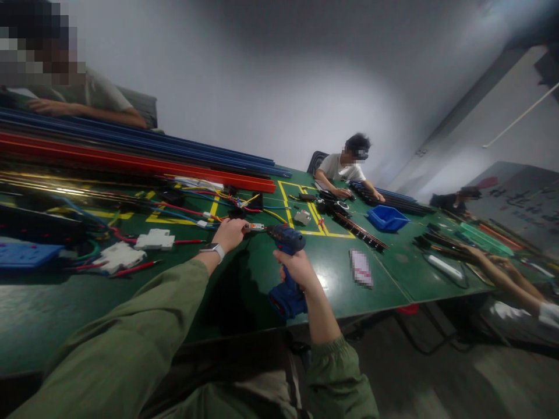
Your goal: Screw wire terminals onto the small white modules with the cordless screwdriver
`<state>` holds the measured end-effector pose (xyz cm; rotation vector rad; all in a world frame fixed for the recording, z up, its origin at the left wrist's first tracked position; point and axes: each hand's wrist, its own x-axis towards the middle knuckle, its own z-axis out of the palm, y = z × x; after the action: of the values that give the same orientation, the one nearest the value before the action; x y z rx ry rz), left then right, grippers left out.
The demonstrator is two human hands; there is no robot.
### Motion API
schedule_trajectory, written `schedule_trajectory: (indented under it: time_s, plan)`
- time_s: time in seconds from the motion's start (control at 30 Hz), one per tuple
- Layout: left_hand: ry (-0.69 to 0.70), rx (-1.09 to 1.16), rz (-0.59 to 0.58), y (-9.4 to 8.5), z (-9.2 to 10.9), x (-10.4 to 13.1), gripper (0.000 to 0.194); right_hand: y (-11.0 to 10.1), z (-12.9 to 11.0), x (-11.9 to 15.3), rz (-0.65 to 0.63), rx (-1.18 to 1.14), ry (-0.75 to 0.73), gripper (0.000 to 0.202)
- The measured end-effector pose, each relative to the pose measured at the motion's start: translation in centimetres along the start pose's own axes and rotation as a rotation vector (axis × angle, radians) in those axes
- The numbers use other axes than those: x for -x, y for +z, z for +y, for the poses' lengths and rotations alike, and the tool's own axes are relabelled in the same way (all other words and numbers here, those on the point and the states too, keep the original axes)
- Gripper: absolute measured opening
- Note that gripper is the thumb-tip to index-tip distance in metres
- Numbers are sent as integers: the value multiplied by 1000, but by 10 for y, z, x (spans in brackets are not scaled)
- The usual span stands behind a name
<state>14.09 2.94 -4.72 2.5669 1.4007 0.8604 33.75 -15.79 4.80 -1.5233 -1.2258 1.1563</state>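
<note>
My right hand (297, 269) is wrapped round the grip of a blue cordless drill (286, 240), whose nose points left. At the drill's tip is a small white part (254, 227) with a bit of orange on it. My left hand (231, 234) pinches this part from the other side; its exact kind is too small to tell. Red, blue and yellow wires (183, 210) run to the left of that hand. Nearer me lie white plastic modules (155, 240), which look like circuit breakers, with red leads.
Long blue rails (174, 142) and red rails (183, 169) lie along the back left of the green table (244, 291). A blue bin (388, 218) and a pixelated slip (361, 269) are to the right. Several co-workers sit around; one's hands (484, 256) work at the right.
</note>
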Motion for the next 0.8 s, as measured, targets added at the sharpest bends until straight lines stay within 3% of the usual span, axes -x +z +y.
schedule_trajectory:
  time_s: [0.8]
  plan:
    - [25, -4, 23, 2, -3, 0, 26, 1, -3, 3, 22, 6, 18, 27]
